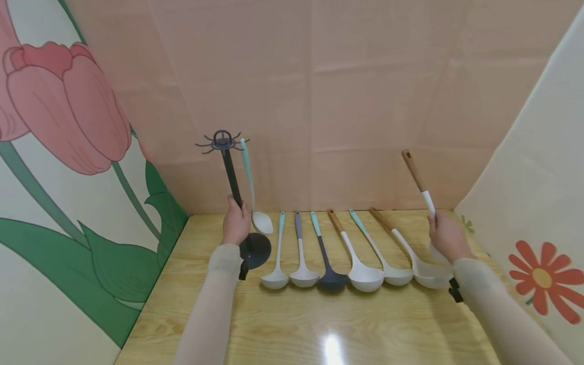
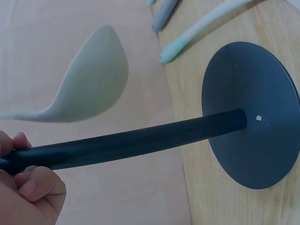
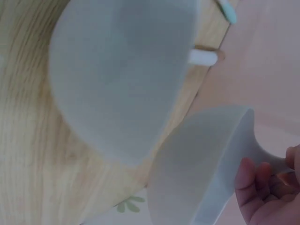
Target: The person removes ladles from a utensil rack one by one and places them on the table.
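Observation:
My left hand [image 1: 236, 223] grips the pole of a black utensil stand [image 2: 126, 147], which has a ring of hooks on top and a round base [image 2: 272, 140]. The stand is tilted; whether its base touches the table, I cannot tell. From one hook hangs a white ladle with a mint handle [image 1: 247, 162]. My right hand [image 1: 449, 235] holds a white ladle with a brown grip [image 1: 413, 171] by its lower handle, the grip pointing up. The right wrist view shows its bowl [image 3: 197, 159] beside my fingers, while my hand partly hides that bowl in the head view.
Several ladles lie in a row on the wooden table [image 1: 301, 324], handles toward the back, including a dark blue one [image 1: 333, 281] and a large brown-handled one [image 1: 431, 275] nearest my right hand. A pink cloth wall [image 1: 319, 101] stands behind, with flower-printed panels at both sides.

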`<state>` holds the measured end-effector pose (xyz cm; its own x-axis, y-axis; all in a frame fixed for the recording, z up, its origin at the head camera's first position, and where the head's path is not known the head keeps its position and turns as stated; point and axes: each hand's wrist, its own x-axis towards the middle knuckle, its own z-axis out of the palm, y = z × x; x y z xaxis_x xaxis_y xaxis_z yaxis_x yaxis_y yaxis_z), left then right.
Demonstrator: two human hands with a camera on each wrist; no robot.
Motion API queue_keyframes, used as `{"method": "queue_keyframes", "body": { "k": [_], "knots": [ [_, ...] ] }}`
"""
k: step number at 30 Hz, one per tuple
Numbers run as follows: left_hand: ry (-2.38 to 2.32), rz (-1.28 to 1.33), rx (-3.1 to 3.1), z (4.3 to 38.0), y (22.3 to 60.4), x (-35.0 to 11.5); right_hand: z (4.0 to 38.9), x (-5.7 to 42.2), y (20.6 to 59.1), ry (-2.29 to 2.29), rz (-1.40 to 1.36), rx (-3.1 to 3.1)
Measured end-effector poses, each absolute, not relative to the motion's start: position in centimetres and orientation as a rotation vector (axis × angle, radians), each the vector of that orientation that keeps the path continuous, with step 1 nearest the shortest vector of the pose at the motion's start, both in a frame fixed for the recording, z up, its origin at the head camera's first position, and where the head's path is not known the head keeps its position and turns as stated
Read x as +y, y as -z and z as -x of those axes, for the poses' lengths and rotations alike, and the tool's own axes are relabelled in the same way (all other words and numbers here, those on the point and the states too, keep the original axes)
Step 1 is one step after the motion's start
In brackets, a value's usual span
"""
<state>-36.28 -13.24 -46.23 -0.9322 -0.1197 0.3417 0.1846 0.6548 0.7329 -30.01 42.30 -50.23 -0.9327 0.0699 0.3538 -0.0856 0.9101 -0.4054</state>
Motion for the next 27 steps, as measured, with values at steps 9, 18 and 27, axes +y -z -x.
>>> {"method": "queue_keyframes", "body": {
  "k": [9,18,27],
  "knots": [
    [1.16,0.047,-2.519,36.2,46.2,-13.2,29.7,44.0,51.4,-0.555,-0.042,-2.763],
    [1.174,0.048,-2.527,36.0,46.1,-13.1,29.7,46.1,52.3,-0.536,-0.005,-2.771],
    [1.168,0.041,-2.53,36.1,46.0,-13.2,29.0,47.4,53.0,-0.518,0.049,-2.908]
  ]
}}
